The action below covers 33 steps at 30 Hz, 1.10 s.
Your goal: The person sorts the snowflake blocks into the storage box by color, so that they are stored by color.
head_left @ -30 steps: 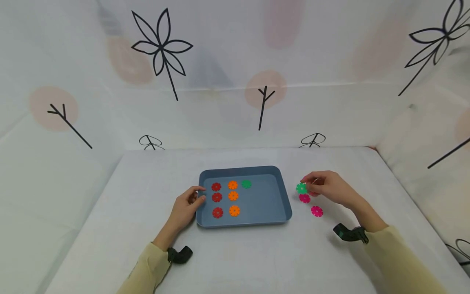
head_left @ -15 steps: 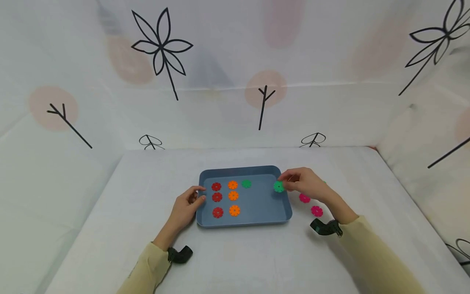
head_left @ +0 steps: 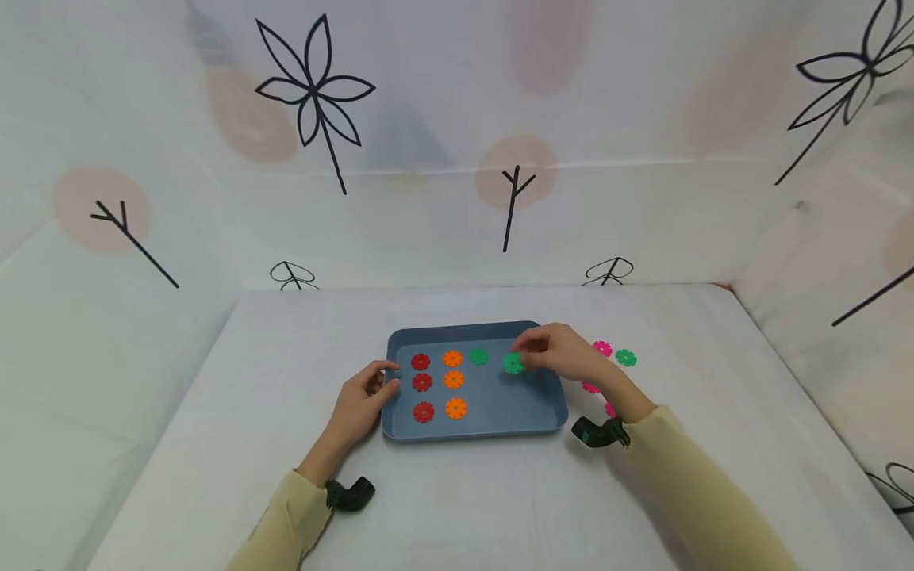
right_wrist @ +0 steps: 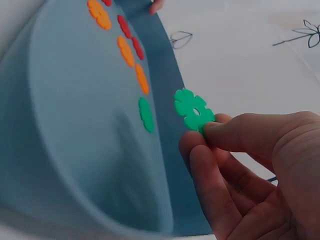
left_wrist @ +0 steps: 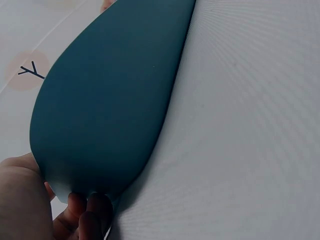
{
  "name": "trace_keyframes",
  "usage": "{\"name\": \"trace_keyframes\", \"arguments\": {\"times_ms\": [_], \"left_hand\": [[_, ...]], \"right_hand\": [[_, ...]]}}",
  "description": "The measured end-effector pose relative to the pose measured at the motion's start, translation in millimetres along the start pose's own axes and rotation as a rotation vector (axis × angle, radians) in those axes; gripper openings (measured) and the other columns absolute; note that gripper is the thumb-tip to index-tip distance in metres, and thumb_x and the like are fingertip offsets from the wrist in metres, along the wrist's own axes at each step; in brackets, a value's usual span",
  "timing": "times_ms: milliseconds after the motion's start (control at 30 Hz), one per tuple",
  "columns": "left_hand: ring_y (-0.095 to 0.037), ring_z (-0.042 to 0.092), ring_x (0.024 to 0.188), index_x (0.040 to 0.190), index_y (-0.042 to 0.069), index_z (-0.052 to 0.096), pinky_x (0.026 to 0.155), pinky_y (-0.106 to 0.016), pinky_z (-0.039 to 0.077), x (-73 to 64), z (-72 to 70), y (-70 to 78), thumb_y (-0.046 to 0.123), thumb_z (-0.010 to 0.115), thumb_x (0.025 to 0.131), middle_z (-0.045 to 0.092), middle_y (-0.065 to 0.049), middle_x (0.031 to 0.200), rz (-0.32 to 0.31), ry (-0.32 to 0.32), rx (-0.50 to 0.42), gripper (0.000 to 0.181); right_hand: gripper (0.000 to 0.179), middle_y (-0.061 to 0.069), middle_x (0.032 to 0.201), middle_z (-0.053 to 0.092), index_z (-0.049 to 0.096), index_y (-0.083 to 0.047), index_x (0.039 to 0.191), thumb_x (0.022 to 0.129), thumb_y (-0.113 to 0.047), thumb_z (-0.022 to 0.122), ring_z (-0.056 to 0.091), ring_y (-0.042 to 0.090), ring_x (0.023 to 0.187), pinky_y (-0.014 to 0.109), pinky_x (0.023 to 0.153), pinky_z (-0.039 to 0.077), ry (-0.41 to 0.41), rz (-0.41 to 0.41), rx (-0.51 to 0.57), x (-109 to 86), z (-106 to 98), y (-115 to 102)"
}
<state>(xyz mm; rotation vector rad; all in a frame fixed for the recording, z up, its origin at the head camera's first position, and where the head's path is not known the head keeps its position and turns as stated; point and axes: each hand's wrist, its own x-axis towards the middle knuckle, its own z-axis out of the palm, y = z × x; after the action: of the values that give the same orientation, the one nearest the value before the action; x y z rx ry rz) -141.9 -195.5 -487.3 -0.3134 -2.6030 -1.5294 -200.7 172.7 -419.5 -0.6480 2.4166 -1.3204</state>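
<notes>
A blue-grey tray [head_left: 500, 412] lies on the table. At its left end, my left hand [head_left: 364, 403] holds the rim; in the left wrist view, fingertips [left_wrist: 100, 205] are against the tray's outer wall. My right hand [head_left: 564, 353] pinches a green flower-shaped disc [head_left: 512, 363] by its edge between thumb and fingers, raised over the tray's right half. In the right wrist view that pinched disc [right_wrist: 194, 110] is tilted, its centre hole showing. Inside the tray lie a column of red discs [head_left: 422, 382], a column of orange discs [head_left: 453, 380] and one green disc [head_left: 478, 357] at the top.
Right of the tray, pink discs [head_left: 602, 349] and another green disc [head_left: 625, 358] lie on the white table [head_left: 471, 507], some partly hidden by my right arm. A patterned white cloth [head_left: 428, 230] stands behind and at both sides.
My right hand has carried the green disc leftward from the loose pile, across the tray's right rim and over its interior. The left hand has stayed put on the tray.
</notes>
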Motion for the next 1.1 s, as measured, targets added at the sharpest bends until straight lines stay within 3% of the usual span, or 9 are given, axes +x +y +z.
{"name": "trace_keyframes", "arguments": {"times_ms": [367,733,1100], "left_hand": [[-0.016,0.047,0.067,0.118,0.013,0.068,0.06,-0.025,0.036,0.6,0.3,2.4,0.023,0.068,0.097,0.05,-0.002,0.082,-0.001,-0.012,-0.017,0.024],[-0.017,0.047,0.068,0.118,0.013,0.068,0.06,-0.025,0.035,0.5,3.6,1.6,0.02,0.069,0.096,0.05,-0.002,0.081,-0.01,-0.007,-0.022,0.023],[-0.016,0.047,0.067,0.117,0.014,0.069,0.059,-0.026,0.037,0.7,1.6,-0.6,0.022,0.069,0.096,0.051,-0.002,0.082,0.011,-0.002,-0.005,0.023]], "right_hand": [[0.017,0.004,0.091,0.069,0.073,-0.006,0.108,0.093,-0.007,0.065,0.067,0.028,0.082,0.035,0.076,0.054,-0.035,-0.004,0.0,15.9,8.7,-1.3],[0.016,0.007,0.088,0.069,0.072,-0.002,0.106,0.094,-0.004,0.062,0.066,0.025,0.079,0.037,0.076,0.054,-0.176,-0.003,0.005,26.5,10.1,0.4],[0.014,0.006,0.083,0.067,0.072,-0.005,0.105,0.094,-0.007,0.064,0.064,0.022,0.076,0.035,0.072,0.055,-0.145,0.029,0.013,32.7,15.8,5.4]]}}
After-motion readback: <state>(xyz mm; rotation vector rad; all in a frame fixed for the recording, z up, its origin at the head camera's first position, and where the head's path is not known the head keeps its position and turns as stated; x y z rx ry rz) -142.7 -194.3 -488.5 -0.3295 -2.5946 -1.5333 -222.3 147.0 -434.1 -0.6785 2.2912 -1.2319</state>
